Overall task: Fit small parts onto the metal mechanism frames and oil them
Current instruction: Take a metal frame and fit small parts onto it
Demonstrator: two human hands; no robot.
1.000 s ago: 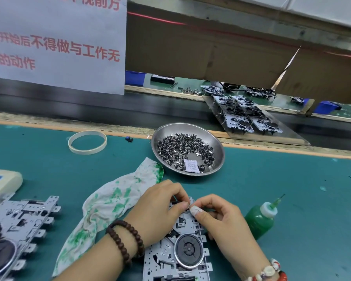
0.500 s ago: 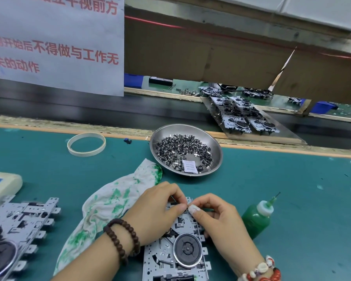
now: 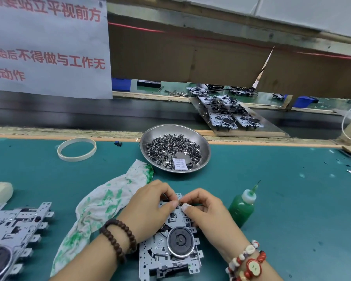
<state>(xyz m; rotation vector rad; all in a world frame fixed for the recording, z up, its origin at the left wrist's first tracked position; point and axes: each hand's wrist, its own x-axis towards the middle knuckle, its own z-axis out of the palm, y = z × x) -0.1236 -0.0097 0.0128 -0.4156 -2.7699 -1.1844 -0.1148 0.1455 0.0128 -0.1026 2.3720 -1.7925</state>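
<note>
Frame [image 3: 166,258] is perforated grey metal with black wheel [image 3: 180,241].

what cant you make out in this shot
- Head view: the small part pinched between left hand and right hand is hidden by the fingertips.
- The far end of the metal frame is covered by both hands.
- The second frame is cut off by the left edge.
- The packet in the steel bowl: print too small.

**Bare forearms, beaded wrists**

The left hand [image 3: 148,211] is wearing a double loop of dark brown round wooden beads at its wrist. The right hand [image 3: 209,216] is wearing red and white beads, one apple-shaped, at five o'clock. No sleeves are showing.
</note>
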